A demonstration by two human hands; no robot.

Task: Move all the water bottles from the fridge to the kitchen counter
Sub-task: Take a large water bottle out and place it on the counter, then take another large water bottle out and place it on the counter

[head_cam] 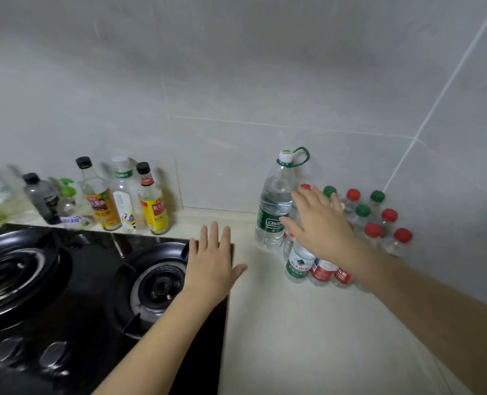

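Observation:
A tall clear water bottle (275,203) with a green label, white cap and green carry loop stands on the pale kitchen counter (293,337) near the wall. Right of it, several small water bottles (373,220) with red and green caps stand bunched in the corner. My right hand (322,223) hovers with straight spread fingers over the front of this bunch, its fingertips close to the tall bottle, holding nothing. My left hand (212,260) is spread flat over the right edge of the stove, empty. The fridge is out of view.
A black two-burner gas stove (65,280) fills the left of the counter. Behind it, along the tiled wall (236,81), stand several condiment bottles (128,198). Bare counter lies in front of the water bottles.

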